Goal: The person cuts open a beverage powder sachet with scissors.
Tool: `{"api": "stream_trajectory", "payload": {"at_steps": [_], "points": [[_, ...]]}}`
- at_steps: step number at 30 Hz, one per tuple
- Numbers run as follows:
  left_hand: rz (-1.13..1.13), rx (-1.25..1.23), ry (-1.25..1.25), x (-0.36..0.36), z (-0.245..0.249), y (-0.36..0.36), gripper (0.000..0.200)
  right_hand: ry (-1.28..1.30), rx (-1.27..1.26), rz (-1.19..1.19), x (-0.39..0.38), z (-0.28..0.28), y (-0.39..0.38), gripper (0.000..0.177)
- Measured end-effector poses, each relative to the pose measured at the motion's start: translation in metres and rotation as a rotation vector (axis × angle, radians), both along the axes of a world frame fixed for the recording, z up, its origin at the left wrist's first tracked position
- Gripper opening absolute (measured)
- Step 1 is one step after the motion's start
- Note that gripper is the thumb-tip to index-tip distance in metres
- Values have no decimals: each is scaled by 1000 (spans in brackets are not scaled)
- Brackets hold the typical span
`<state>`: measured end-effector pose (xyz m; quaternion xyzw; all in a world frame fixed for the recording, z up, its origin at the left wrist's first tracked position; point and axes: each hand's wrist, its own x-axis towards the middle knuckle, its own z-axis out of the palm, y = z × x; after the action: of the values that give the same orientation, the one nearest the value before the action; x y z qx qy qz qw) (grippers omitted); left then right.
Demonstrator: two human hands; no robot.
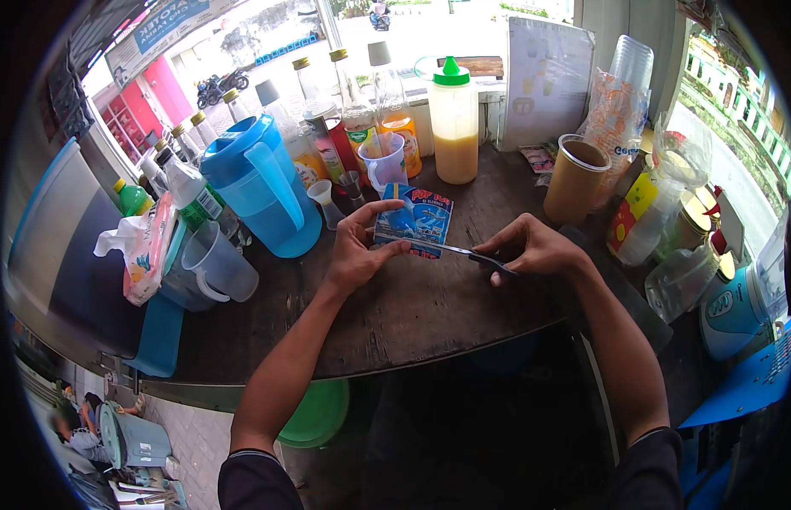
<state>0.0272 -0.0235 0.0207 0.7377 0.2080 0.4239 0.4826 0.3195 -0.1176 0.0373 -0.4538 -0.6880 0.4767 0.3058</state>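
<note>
Above the dark wooden counter, my left hand [361, 246] pinches a blue sachet [429, 214] with red lettering by its left side. My right hand [532, 248] is closed around the dark handles of a pair of scissors [472, 253]. The scissors' metal blades lie across the lower part of the sachet, pointing toward my left fingers. Just behind the sachet stand a clear measuring cup [384, 161], a small metal jigger [352, 187] and a small whitish cup [326, 202].
A blue pitcher [264, 191], clear jug [221, 263] and tissue pack [145, 255] stand left. Syrup bottles [357, 119] and a green-capped bottle [455, 127] line the back. A brown cup [574, 180], plastic cups and a blue sealer-like device [736, 310] are right. A person sits outside, lower left.
</note>
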Motion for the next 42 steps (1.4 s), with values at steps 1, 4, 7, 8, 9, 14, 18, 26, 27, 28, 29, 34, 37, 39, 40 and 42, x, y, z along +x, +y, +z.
{"api": "stream_trajectory", "payload": {"at_steps": [1,4,7,8,9,14,18,26,27,28,29,34,37,39,40,42], "points": [[3,-2,6,0,0,0,58,1,0,-1,0,1,0,51],[0,-13,-5,0,1,-1,58,-60,36,-6,-1,1,-1,49],[9,1,-4,0,1,-1,57,-48,39,-9,-1,0,0,49],[8,1,-4,1,1,-2,57,-59,56,-11,-1,0,1,50],[15,1,6,1,1,-3,57,-69,74,-14,-1,-1,1,50],[13,-12,13,6,1,-6,58,-82,40,-23,-2,1,-1,51],[20,11,18,6,0,-4,58,-40,76,1,0,-4,2,50],[-8,5,-10,5,-3,-3,58,-64,69,-5,0,-4,1,50],[-5,-1,14,5,-2,-4,58,-53,62,-6,0,-5,2,50],[-2,-7,38,5,-2,-5,58,-53,63,-7,-1,-4,1,50],[-4,-5,37,7,-2,-5,58,-63,80,-1,-2,-3,1,50],[-21,-1,34,9,-3,-6,59,-58,83,4,-3,-2,-1,51],[-20,-12,23,9,-2,-7,59,-38,43,-1,-2,-3,1,51],[-19,-9,24,9,-3,-7,59,-59,53,6,-2,-2,1,50],[-18,-7,26,9,-3,-7,59,-59,53,6,-1,-3,1,50],[-21,-10,23,9,-3,-7,59,-54,65,2,-1,-4,2,50]]}}
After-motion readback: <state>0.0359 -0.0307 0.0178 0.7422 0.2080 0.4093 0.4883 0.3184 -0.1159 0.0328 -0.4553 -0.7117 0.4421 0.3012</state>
